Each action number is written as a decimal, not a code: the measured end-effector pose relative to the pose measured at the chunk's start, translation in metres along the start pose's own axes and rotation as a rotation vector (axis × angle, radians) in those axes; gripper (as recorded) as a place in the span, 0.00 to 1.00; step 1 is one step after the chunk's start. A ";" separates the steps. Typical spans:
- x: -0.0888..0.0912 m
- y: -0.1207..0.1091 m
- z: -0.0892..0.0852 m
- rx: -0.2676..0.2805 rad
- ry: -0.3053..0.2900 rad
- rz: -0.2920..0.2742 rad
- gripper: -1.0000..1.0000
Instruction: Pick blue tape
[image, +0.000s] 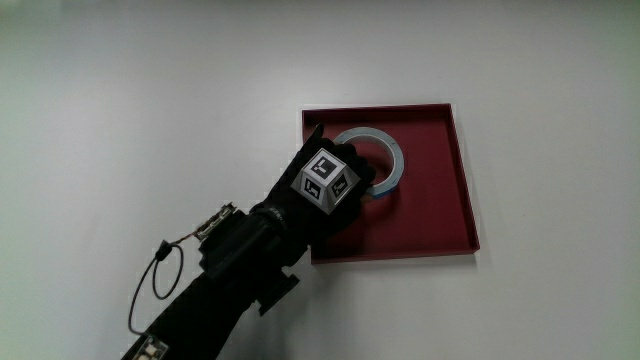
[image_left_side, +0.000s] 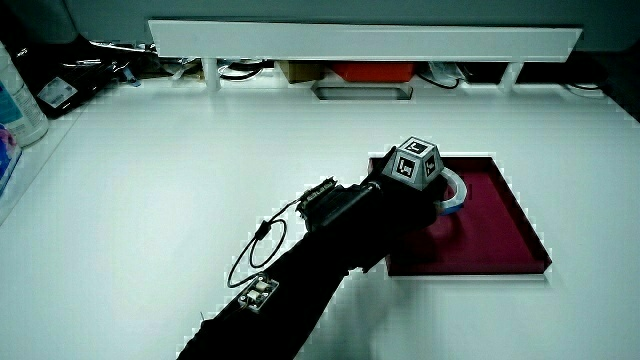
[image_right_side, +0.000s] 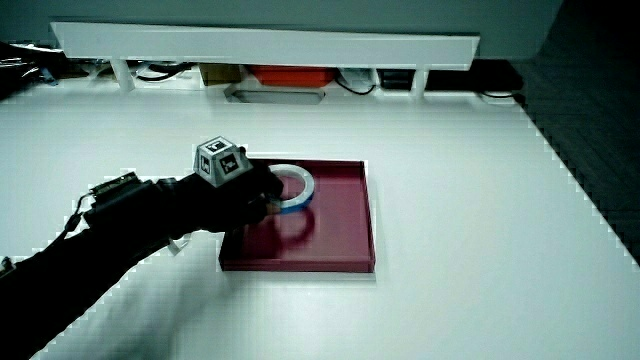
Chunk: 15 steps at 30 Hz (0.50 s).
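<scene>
Resting in the red tray (image: 440, 215) on the white bench (image: 150, 110), the blue tape (image: 392, 152) has the hand (image: 325, 190) at its seven o'clock rim, grip closed on it.

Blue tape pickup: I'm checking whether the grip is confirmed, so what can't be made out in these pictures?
- Fingers: hidden under the hand in all views, so grasp unclear.
- Blue tape: its part nearer the person is covered by the glove.
- Red tray: one corner hidden by the forearm.
- Whether the tape is lifted: not discernible.
</scene>
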 end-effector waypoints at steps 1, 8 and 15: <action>0.002 -0.004 0.007 0.016 0.022 0.002 1.00; 0.003 -0.028 0.036 0.067 0.047 -0.031 1.00; -0.002 -0.055 0.054 0.134 0.064 -0.046 1.00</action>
